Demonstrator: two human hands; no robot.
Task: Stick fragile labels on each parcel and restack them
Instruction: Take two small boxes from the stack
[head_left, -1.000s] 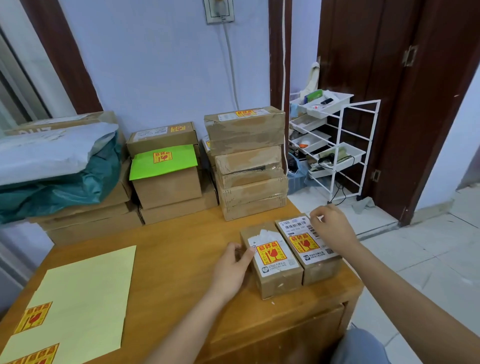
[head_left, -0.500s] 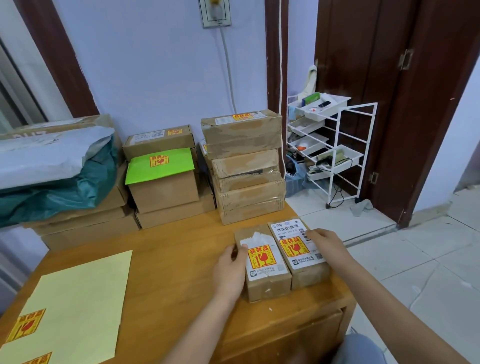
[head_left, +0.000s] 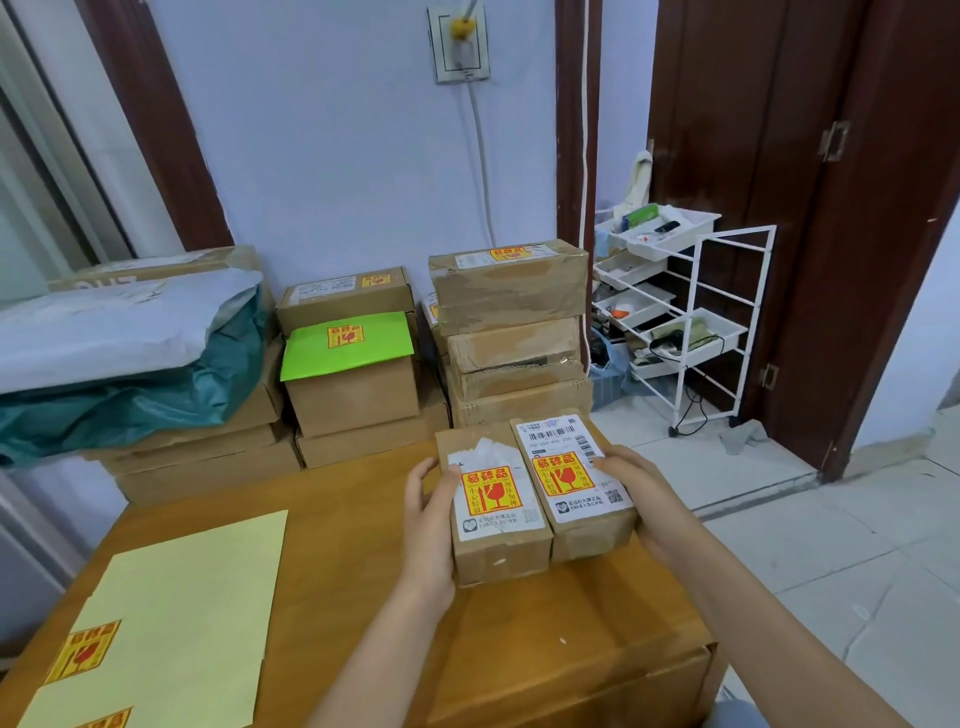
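**Cardboard pair, both labelled, ready to restack**

My left hand (head_left: 428, 525) grips the left parcel (head_left: 493, 512); my right hand (head_left: 641, 501) grips the right parcel (head_left: 574, 480), touching side by side on the worktop (head_left: 332, 519). I should squeeze inward evenly and lift them level toward the rear stack (head_left: 511, 332).

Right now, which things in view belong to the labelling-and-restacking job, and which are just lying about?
Job:
- left parcel, gripped by the left hand, fragile label on
- right parcel, gripped by the right hand, also labelled
- label sheet with spare stickers
- labelled parcel stack behind
- green-topped box

Lying about:
- white rack
- teal bag
- wall socket
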